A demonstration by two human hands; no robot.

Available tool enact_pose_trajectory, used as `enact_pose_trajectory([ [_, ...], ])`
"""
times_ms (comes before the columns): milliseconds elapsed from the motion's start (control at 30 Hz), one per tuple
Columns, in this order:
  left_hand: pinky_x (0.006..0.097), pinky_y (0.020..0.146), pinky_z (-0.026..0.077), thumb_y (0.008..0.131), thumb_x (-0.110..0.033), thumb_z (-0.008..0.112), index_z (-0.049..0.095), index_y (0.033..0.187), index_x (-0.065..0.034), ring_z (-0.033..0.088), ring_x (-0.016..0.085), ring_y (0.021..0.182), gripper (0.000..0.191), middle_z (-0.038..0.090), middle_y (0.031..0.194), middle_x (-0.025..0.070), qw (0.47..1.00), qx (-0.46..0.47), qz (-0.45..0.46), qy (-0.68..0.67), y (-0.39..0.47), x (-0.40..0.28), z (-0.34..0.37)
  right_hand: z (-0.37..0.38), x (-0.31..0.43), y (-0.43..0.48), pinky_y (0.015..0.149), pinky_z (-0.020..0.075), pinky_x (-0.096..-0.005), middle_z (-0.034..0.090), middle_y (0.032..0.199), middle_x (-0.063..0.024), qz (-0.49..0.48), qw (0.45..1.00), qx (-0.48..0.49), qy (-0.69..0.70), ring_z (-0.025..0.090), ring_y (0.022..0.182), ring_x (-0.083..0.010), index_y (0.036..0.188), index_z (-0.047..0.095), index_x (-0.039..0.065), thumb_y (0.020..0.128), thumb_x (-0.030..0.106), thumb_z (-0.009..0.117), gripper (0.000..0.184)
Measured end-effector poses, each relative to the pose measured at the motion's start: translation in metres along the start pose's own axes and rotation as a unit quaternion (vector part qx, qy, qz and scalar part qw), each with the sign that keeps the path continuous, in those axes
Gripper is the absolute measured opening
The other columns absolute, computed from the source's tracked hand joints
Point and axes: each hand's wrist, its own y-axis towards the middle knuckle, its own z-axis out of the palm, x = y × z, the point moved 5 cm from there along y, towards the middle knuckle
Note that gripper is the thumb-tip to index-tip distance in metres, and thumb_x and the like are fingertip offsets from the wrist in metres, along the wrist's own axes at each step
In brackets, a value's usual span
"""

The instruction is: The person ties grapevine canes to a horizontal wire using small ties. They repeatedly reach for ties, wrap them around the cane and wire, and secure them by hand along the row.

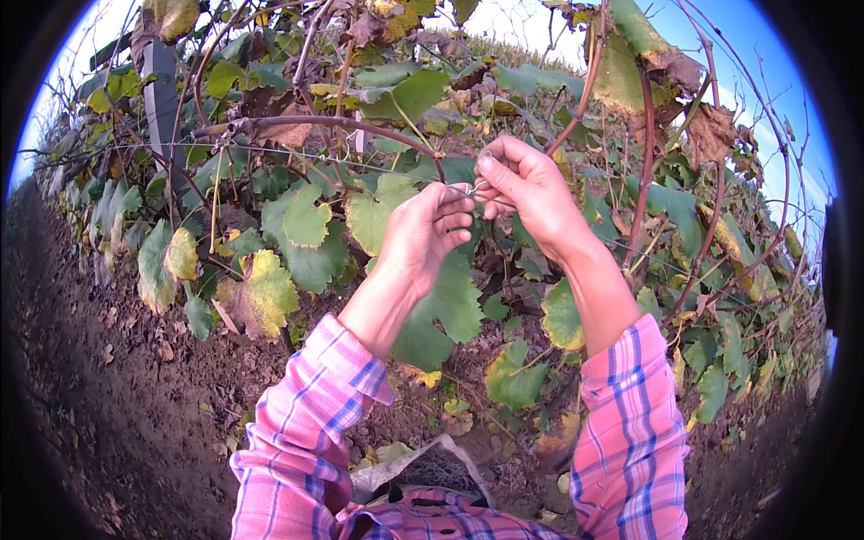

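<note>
My left hand (425, 233) and my right hand (533, 196) meet at a thin trellis wire (270, 149). Between their fingertips is a small bent metal wire tie (480, 187), looped at the trellis wire. My left thumb and forefinger pinch it from the left, while my right thumb and fingers grip it from the other side. A brown grapevine cane (337, 122) arches just above the wire and bends down to a point behind my left fingertips. Farther left, another twisted wire tie (331, 158) sits on the trellis wire.
Green and yellowing vine leaves (445, 304) hang around and below my hands. A grey post (160, 94) stands at the left, and upright canes (648, 162) rise at the right. At my waist an open pouch (442, 469) holds many thin wire pieces. Bare soil (155, 412) lies below.
</note>
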Motion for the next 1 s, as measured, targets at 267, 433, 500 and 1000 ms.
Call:
enact_pose_trajectory([
  [267,0.025,0.072,0.049,0.093,-0.028,0.072,0.066,0.104,-0.0043,0.06,0.009,0.081,0.027,0.066,0.091,0.0006,0.998,-0.034,0.049,0.03,0.0,-0.003,0.008,0.002,0.004,-0.007,0.062,0.0491,-0.0228,0.061,0.086,0.0001,-0.087,0.992,0.002,-0.088,0.059,0.072,-0.0069,0.097,0.059,0.004,0.102,0.021,0.061,0.018],
  [433,0.0276,0.079,0.049,0.094,-0.023,0.073,0.066,0.109,-0.0072,0.064,0.012,0.091,0.022,0.069,0.104,0.0029,0.992,0.028,0.113,0.049,0.017,0.008,-0.003,0.002,0.001,0.0,0.062,0.053,-0.0237,0.062,0.086,-0.0029,0.011,0.998,-0.051,-0.016,0.061,0.069,-0.0091,0.099,0.059,0.003,0.101,0.021,0.061,0.018],
  [500,0.0284,0.08,0.049,0.094,-0.022,0.072,0.066,0.11,-0.0079,0.064,0.013,0.095,0.022,0.069,0.107,0.0032,0.985,0.071,0.151,0.038,0.022,0.01,-0.007,0.0,-0.003,0.007,0.061,0.0543,-0.0239,0.063,0.085,-0.0048,0.114,0.991,-0.075,-0.007,0.061,0.069,-0.0103,0.1,0.059,0.001,0.101,0.021,0.06,0.019],
  [1000,0.0264,0.069,0.058,0.089,-0.017,0.077,0.066,0.11,-0.003,0.068,0.012,0.079,0.028,0.07,0.096,0.0039,0.999,0.025,-0.044,-0.021,0.018,-0.007,-0.009,0.003,0.011,-0.011,0.067,0.0548,-0.0243,0.062,0.091,-0.0037,-0.13,0.986,-0.023,-0.105,0.062,0.081,-0.0085,0.1,0.059,0.002,0.101,0.015,0.061,0.013],
])
